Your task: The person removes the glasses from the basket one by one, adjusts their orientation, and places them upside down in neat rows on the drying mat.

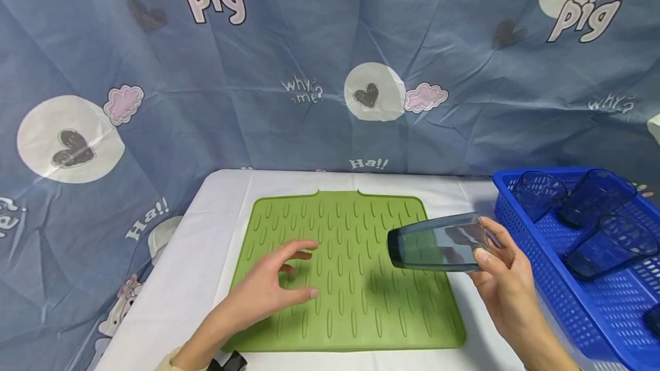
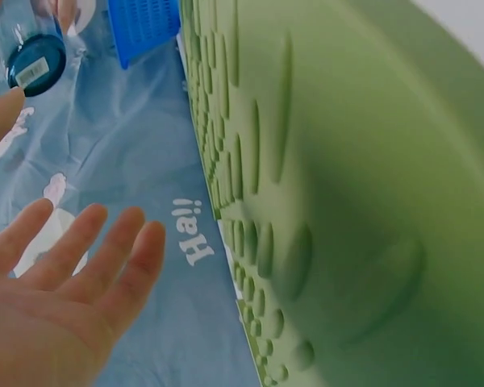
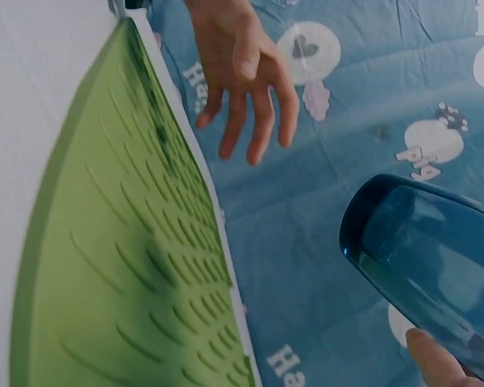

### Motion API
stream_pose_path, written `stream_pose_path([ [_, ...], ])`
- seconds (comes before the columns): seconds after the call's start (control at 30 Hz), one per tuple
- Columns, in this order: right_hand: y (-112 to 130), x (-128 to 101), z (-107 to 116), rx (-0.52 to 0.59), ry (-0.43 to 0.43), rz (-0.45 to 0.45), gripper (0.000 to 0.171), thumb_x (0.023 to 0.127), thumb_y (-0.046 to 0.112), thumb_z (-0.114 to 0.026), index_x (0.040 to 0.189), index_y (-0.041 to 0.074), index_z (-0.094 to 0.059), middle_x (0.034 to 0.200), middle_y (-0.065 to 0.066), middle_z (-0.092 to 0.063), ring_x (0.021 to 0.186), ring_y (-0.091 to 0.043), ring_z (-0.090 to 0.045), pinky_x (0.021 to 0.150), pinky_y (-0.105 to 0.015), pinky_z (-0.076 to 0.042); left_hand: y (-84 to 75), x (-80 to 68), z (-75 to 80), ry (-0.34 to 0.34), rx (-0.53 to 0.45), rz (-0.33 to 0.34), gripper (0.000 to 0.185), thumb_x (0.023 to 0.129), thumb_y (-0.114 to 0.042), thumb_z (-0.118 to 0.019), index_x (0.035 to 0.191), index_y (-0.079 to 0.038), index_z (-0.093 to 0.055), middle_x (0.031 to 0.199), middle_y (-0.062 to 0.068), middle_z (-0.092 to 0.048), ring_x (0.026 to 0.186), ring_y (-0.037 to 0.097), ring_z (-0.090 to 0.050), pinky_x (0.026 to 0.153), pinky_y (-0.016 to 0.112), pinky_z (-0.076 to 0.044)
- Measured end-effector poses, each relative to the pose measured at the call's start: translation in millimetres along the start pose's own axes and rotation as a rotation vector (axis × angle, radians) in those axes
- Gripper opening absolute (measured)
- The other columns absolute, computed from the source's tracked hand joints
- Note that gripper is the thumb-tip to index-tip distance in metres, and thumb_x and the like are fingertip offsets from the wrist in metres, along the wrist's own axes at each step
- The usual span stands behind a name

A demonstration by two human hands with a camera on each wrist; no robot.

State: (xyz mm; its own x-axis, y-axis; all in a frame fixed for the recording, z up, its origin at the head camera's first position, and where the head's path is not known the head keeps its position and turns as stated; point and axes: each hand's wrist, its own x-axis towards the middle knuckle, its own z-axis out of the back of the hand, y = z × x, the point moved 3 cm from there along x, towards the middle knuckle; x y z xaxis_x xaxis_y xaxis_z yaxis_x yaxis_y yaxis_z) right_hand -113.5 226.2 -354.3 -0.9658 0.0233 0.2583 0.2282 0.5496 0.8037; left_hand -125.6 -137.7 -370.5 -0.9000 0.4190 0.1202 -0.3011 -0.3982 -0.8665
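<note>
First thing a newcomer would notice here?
The dark blue see-through cup, held sideways by the right hand above the right edge of the green ridged mat in the table's middle. Next, the left hand, open with spread fingers above the mat's left part. Then the bright blue basket at right, with more cups of the same kind lying in it.

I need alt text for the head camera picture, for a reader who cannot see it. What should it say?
A person's right hand holds a dark see-through cup on its side above a green ribbed mat, while the left hand hovers open over the mat. The mat lies on a white table. At the right, a blue basket holds more cups.
</note>
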Motion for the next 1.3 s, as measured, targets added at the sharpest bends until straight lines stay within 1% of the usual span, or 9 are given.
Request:
stream_pose_path([
  [0.1, -5.4, -3.1, -1.9, -0.007, -0.015, -0.024, 0.043, 0.093, -0.005, -0.049, 0.134, 0.008, -0.052, 0.120, -0.008, -0.065, 0.101, -0.017, -0.066, 0.086, -0.029, -0.055, -2.6, -1.3, -2.8, 0.001, -0.020, 0.026, 0.069, 0.078, -0.029, -0.085, 0.136, -0.041, -0.050, 0.135, -0.016, -0.052, 0.123, 0.022, -0.053, 0.095, 0.046, -0.049],
  [0.3, -11.3, -8.8, -10.2, -0.017, 0.050, -0.031, 0.045, 0.092, -0.007, -0.048, 0.135, 0.006, -0.050, 0.122, -0.010, -0.063, 0.102, -0.018, -0.065, 0.085, -0.030, -0.056, -7.3, -3.7, -9.4, -0.001, -0.033, 0.055, 0.069, 0.078, -0.033, -0.084, 0.136, -0.044, -0.049, 0.134, -0.017, -0.052, 0.122, 0.022, -0.053, 0.095, 0.048, -0.049],
  [0.43, -13.5, -12.9, -15.5, -0.049, 0.081, -0.043, 0.048, 0.091, -0.007, -0.051, 0.136, 0.008, -0.050, 0.126, -0.009, -0.060, 0.105, -0.018, -0.063, 0.085, -0.030, -0.056, -11.2, -4.5, -12.1, 0.005, -0.037, 0.052, 0.069, 0.078, -0.033, -0.084, 0.136, -0.044, -0.049, 0.133, -0.017, -0.053, 0.121, 0.021, -0.053, 0.095, 0.048, -0.049],
  [0.67, -19.5, -17.7, -24.1, -0.046, 0.153, -0.025, 0.051, 0.090, -0.011, -0.049, 0.138, 0.006, -0.046, 0.131, -0.012, -0.057, 0.112, -0.020, -0.060, 0.092, -0.032, -0.053, -15.6, -6.1, -15.9, 0.023, -0.031, 0.024, 0.067, 0.079, -0.030, -0.084, 0.135, -0.044, -0.049, 0.131, -0.018, -0.054, 0.122, 0.019, -0.054, 0.096, 0.041, -0.049],
  [0.83, -23.2, -21.9, -31.1, -0.051, 0.190, -0.054, 0.054, 0.089, -0.014, -0.047, 0.139, 0.006, -0.045, 0.131, -0.010, -0.056, 0.111, -0.020, -0.060, 0.092, -0.032, -0.053, -15.4, -7.3, -21.0, 0.036, -0.055, 0.012, 0.066, 0.079, -0.030, -0.084, 0.135, -0.042, -0.050, 0.132, -0.019, -0.053, 0.123, 0.019, -0.053, 0.098, 0.038, -0.048],
  [0.93, -27.2, -25.4, -33.4, -0.086, 0.168, -0.074, 0.055, 0.088, -0.014, -0.048, 0.139, 0.006, -0.045, 0.132, -0.011, -0.055, 0.110, -0.019, -0.060, 0.087, -0.030, -0.055, -15.4, -8.2, -25.0, 0.058, -0.084, 0.013, 0.066, 0.079, -0.031, -0.083, 0.135, -0.041, -0.050, 0.134, -0.017, -0.053, 0.124, 0.019, -0.052, 0.099, 0.038, -0.047],
  [1.0, -30.1, -27.8, -34.2, -0.139, 0.124, -0.102, 0.056, 0.087, -0.012, -0.051, 0.139, 0.009, -0.047, 0.135, -0.008, -0.053, 0.114, -0.016, -0.056, 0.080, -0.025, -0.055, -15.5, -8.7, -28.0, 0.076, -0.105, 0.015, 0.066, 0.080, -0.031, -0.083, 0.136, -0.041, -0.050, 0.135, -0.017, -0.052, 0.124, 0.020, -0.051, 0.100, 0.037, -0.047],
  [1.1, -34.7, -30.8, -34.4, -0.183, 0.082, -0.148, 0.058, 0.086, -0.010, -0.053, 0.139, 0.011, -0.048, 0.140, -0.008, -0.047, 0.110, -0.012, -0.053, 0.071, -0.019, -0.053, -15.6, -9.1, -32.2, 0.093, -0.127, 0.012, 0.066, 0.080, -0.031, -0.083, 0.136, -0.040, -0.049, 0.136, -0.016, -0.052, 0.124, 0.021, -0.052, 0.099, 0.036, -0.047],
  [1.3, -44.4, -37.0, -34.8, -0.198, 0.089, -0.206, 0.060, 0.087, -0.007, -0.055, 0.142, 0.013, -0.044, 0.152, -0.007, -0.032, 0.128, -0.012, -0.041, 0.070, -0.019, -0.049, -14.5, -9.2, -39.0, 0.091, -0.137, -0.011, 0.068, 0.080, -0.028, -0.083, 0.138, -0.036, -0.048, 0.137, -0.015, -0.051, 0.122, 0.017, -0.054, 0.097, 0.034, -0.048],
])
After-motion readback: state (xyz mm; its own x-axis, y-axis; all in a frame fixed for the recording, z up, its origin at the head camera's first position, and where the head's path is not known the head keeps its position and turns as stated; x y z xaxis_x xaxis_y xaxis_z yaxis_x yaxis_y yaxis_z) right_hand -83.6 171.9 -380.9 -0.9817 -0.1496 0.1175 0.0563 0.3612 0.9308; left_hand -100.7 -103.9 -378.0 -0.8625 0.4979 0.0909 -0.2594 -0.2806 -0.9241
